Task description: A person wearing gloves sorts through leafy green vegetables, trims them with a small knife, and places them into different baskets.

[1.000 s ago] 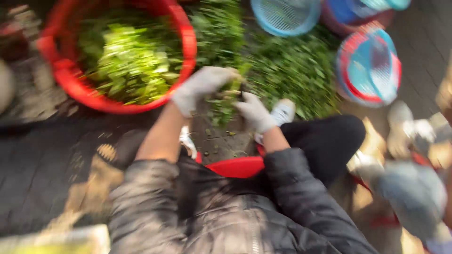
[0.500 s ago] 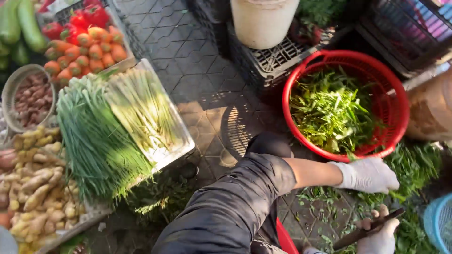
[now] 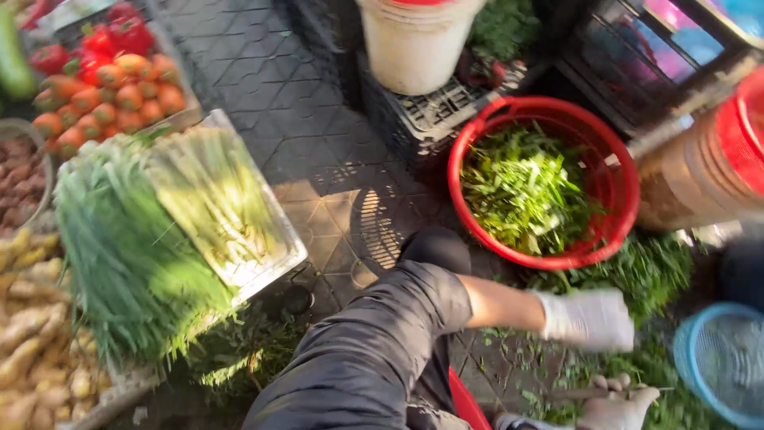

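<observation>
My left hand (image 3: 589, 318), in a white glove, hovers just below the red basin (image 3: 621, 183), which is full of cut leafy greens (image 3: 521, 187). Blur hides whether its fingers hold anything. At the bottom edge my right hand (image 3: 617, 404), also gloved, is closed around a thin dark knife (image 3: 577, 392) that points left. Both hands are over loose greens (image 3: 649, 275) scattered on the paved ground. My dark sleeve (image 3: 374, 350) is rolled up to the elbow.
A tray of green onions (image 3: 159, 231) lies at the left, with ginger (image 3: 32, 342) below it and tomatoes and red peppers (image 3: 103, 72) above. A white bucket (image 3: 414, 40) stands on a black crate (image 3: 446, 111). A blue basket (image 3: 720, 358) sits at the right edge.
The view swung from my lap and hands out to the stall, then closer. My left hand stays near the red basin; my right hand still grips the knife.
</observation>
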